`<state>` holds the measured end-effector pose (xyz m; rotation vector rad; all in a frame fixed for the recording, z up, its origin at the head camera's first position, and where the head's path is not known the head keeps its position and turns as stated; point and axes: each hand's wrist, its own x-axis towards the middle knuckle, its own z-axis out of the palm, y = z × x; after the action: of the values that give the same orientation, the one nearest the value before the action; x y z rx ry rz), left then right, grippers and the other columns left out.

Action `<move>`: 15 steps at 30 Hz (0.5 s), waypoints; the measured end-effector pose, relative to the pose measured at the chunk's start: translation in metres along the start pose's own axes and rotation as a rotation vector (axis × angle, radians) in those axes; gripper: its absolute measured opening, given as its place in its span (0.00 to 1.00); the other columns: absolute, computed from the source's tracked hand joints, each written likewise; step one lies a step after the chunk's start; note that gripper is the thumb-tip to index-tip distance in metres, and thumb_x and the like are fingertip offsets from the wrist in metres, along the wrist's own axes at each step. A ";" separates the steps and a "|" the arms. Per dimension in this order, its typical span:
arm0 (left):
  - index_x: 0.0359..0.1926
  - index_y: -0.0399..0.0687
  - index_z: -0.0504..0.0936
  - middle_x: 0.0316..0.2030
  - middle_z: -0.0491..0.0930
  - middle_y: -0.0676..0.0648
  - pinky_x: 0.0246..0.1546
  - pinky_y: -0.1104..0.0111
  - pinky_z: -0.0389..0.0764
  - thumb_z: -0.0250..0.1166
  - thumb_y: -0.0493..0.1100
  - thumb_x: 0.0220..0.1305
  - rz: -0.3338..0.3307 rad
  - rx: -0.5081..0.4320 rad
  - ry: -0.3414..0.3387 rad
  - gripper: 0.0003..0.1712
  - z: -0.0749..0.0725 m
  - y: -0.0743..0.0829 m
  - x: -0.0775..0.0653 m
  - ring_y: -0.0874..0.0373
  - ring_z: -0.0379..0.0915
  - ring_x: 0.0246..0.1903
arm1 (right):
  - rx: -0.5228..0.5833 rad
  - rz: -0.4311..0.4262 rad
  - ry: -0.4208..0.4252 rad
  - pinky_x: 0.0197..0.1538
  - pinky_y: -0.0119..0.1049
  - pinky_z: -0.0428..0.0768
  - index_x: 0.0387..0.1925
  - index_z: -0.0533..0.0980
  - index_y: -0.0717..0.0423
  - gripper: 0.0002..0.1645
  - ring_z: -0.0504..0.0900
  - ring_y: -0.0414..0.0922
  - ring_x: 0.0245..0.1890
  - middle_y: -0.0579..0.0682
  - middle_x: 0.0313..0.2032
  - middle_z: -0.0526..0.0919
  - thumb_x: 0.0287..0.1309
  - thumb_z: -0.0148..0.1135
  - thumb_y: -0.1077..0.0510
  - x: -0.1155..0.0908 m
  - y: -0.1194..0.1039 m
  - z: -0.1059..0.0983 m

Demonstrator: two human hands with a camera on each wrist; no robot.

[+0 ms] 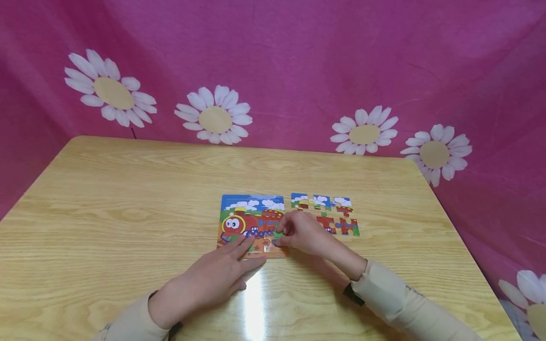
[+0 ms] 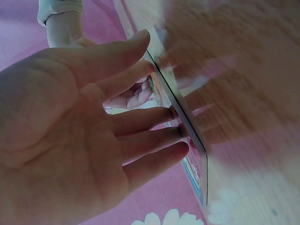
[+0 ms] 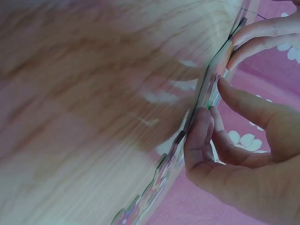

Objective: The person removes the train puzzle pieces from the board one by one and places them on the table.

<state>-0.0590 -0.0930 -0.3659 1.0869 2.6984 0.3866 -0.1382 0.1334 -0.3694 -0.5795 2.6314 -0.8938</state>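
Note:
A jigsaw puzzle board (image 1: 251,220) with a red cartoon train lies flat on the table. My left hand (image 1: 213,274) rests on its lower left part, fingers extended; the left wrist view shows the fingertips (image 2: 180,133) touching the board's surface. At the board's lower right, my right hand (image 1: 304,232) pinches a puzzle piece (image 1: 278,235) with green and grey on it, between thumb and fingers. That piece is mostly covered by the fingers. In the right wrist view the thumb and fingers of the right hand (image 3: 248,136) reach the board's edge.
Several loose puzzle pieces (image 1: 323,201) lie in two rows right of the board, partly behind the right hand. The wooden table (image 1: 128,203) has a light glare near its front. A pink cloth (image 1: 281,71) with white daisies hangs behind it.

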 end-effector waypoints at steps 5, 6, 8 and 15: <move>0.67 0.53 0.73 0.70 0.62 0.35 0.61 0.50 0.69 0.67 0.45 0.64 0.004 0.008 -0.002 0.31 -0.001 0.000 0.000 0.38 0.57 0.68 | 0.012 0.015 0.012 0.33 0.31 0.77 0.30 0.78 0.57 0.11 0.75 0.38 0.27 0.44 0.26 0.79 0.51 0.75 0.62 -0.001 -0.002 0.000; 0.67 0.53 0.74 0.70 0.62 0.35 0.61 0.50 0.69 0.67 0.45 0.63 0.008 0.013 -0.001 0.31 -0.001 0.000 0.000 0.38 0.57 0.68 | 0.015 0.015 0.015 0.33 0.31 0.77 0.30 0.77 0.57 0.11 0.75 0.38 0.27 0.44 0.26 0.79 0.51 0.75 0.63 -0.001 -0.003 0.000; 0.67 0.53 0.74 0.69 0.62 0.34 0.60 0.49 0.70 0.68 0.44 0.63 0.018 0.023 0.005 0.31 0.000 0.000 -0.001 0.38 0.58 0.68 | 0.031 0.021 0.023 0.33 0.30 0.77 0.31 0.77 0.57 0.11 0.76 0.38 0.27 0.44 0.26 0.79 0.51 0.75 0.63 -0.002 -0.003 0.001; 0.67 0.54 0.74 0.69 0.63 0.35 0.61 0.49 0.70 0.68 0.44 0.63 0.002 0.009 0.003 0.31 0.000 0.000 0.000 0.38 0.58 0.68 | 0.107 -0.016 0.055 0.34 0.30 0.79 0.33 0.74 0.57 0.13 0.77 0.39 0.28 0.44 0.28 0.79 0.51 0.73 0.68 -0.008 -0.005 0.005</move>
<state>-0.0592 -0.0931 -0.3657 1.0930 2.7040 0.3775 -0.1278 0.1310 -0.3682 -0.5569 2.6109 -1.0619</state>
